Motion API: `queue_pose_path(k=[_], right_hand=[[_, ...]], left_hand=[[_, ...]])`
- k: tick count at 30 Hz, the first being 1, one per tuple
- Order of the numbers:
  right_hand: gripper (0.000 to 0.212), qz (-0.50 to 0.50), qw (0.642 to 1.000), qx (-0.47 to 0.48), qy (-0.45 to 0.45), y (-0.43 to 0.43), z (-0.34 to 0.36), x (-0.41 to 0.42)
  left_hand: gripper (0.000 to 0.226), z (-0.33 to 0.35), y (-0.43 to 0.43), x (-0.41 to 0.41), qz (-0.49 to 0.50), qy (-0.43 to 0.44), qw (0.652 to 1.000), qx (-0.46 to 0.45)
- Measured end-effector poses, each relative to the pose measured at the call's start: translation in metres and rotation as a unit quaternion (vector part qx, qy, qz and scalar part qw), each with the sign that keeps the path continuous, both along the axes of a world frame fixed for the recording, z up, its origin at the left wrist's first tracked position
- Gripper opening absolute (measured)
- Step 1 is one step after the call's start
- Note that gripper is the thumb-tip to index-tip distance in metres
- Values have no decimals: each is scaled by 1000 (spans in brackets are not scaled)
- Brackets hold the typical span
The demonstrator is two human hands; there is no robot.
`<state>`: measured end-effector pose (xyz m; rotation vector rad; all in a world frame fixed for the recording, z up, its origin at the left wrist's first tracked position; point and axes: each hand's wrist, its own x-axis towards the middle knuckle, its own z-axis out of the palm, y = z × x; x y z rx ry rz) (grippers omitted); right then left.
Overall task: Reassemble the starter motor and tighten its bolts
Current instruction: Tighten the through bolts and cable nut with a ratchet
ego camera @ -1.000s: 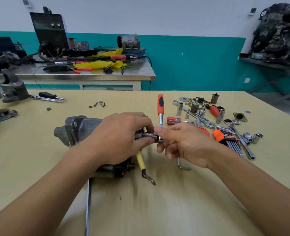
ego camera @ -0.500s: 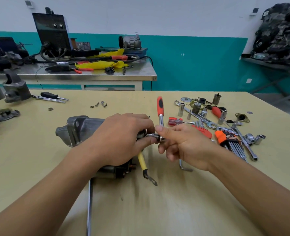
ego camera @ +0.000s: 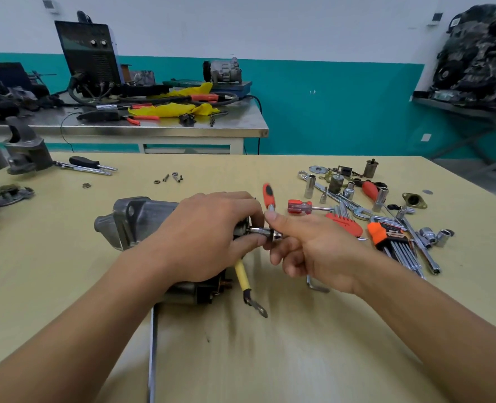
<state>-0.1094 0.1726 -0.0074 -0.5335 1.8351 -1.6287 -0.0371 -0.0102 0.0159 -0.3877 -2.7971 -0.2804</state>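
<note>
Pale wooden worktop fills the near scene, with a steel worktop against a teal wall far behind. Most of the starter motor, lying left of centre, is hidden under the left hand, whose curled fingers clasp its right end; only the cast grey nose shows at the left. A chrome socket meets that end, on what I cannot tell. The right hand, fingers curled, grips the ratchet at its head, thumb up along the shaft, its blurred red handle pointing far. A yellow cable with a ring lug trails near the motor, and hex keys lie to the right
</note>
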Motion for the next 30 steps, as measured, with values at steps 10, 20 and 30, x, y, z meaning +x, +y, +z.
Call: queue_pose_path(k=[10, 20, 30], right_hand=[[41, 16, 979, 18, 203, 10, 7, -2], [27, 33, 952, -14, 305, 13, 6, -6], [50, 0, 1000, 2, -1, -2, 1, 3]], left_hand=[[39, 0, 1, -2, 10, -26, 998, -56], [34, -1, 1, -2, 4, -25, 999, -46], [25, 0, 0, 0, 3, -9, 1000, -21]])
